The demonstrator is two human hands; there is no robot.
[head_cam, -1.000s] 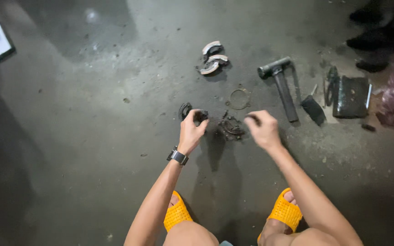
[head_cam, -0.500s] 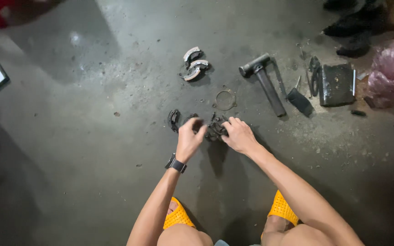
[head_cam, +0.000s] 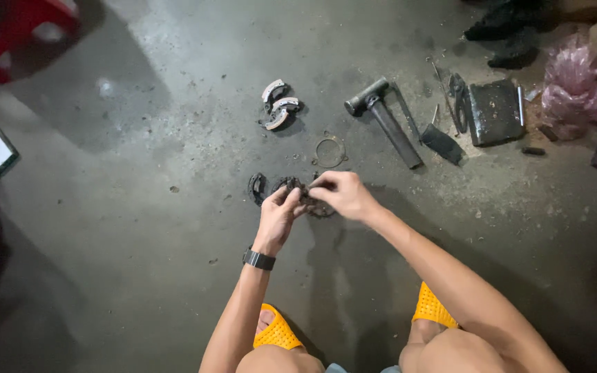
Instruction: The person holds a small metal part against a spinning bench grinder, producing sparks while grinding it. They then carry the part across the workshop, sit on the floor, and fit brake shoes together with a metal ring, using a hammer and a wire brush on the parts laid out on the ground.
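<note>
A dark, greasy, round metal part with a toothed edge (head_cam: 309,200) is seen resting on the grey concrete floor (head_cam: 139,228), and it serves as the landmark here. Both hands are gathered on it. The left hand (head_cam: 279,214) is placed at its near-left edge, with the fingers curled and pinching the rim; a black wristwatch (head_cam: 259,260) is worn on that wrist. The right hand (head_cam: 340,193) is laid over its right and far side, with the fingertips pressed together on the top of the part. How much of the part is lifted clear of the floor cannot be told. Neither hand is spread. The part lies directly between the 2 hands, and both are equally close to it; no clear long axis is shown, since its outline is roughly circular.

Just left of the part, a small dark curved piece (head_cam: 257,188) lies untouched on the floor. Beyond the part, a thin metal ring (head_cam: 329,152) is seen, and farther off to the far left, 2 pale curved brake shoes (head_cam: 278,112). To the far right of the part lie a black hammer with a cylindrical head (head_cam: 385,119) and a dark flat rectangular block (head_cam: 495,112). Yellow perforated sandals (head_cam: 278,331) are seen nearest the camera.
</note>
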